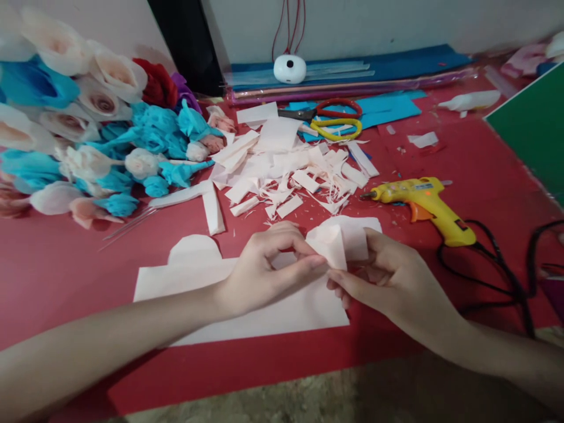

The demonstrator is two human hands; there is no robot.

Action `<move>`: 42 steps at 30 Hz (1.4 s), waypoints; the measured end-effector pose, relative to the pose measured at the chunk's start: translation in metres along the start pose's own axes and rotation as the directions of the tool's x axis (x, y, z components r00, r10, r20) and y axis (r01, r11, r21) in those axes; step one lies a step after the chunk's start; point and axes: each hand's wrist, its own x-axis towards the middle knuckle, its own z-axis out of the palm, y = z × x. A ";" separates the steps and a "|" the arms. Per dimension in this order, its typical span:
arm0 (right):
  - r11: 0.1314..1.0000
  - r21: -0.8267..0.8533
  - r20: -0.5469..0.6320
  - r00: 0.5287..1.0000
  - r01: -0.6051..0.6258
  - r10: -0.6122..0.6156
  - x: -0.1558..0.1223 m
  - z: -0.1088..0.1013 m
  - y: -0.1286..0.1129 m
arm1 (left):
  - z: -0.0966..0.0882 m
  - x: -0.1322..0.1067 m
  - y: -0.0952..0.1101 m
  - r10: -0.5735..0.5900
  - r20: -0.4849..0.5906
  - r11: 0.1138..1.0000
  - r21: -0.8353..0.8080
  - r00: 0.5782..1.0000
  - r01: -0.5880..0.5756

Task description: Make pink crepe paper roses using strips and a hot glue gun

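Between my two hands is a pale pink crepe paper flower (331,241), partly rolled, with a wider petal flaring at its right. My left hand (277,264) pinches its lower left edge between thumb and fingers. My right hand (383,273) is closed round its base and right side, with the thumb at the bottom tip; some fingers are hidden behind the paper. Beneath both hands lies a large pale paper sheet (247,305) on the red table. A rounded paper petal (194,249) rests at the sheet's upper left edge.
Pale paper scraps (291,170) spread behind my hands, near red-handled scissors (339,108) and yellow-handled scissors (337,128). A yellow glue gun (423,202) lies at right, its black cable (497,264) trailing. Crepe paper flowers (101,129) crowd the left. A green board (533,129) stands far right.
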 end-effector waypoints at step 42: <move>0.851 0.523 0.283 0.952 -0.052 -0.116 0.016 -0.020 -0.046 | 0.004 -0.001 0.004 -0.241 0.095 0.955 -0.156 0.966 0.254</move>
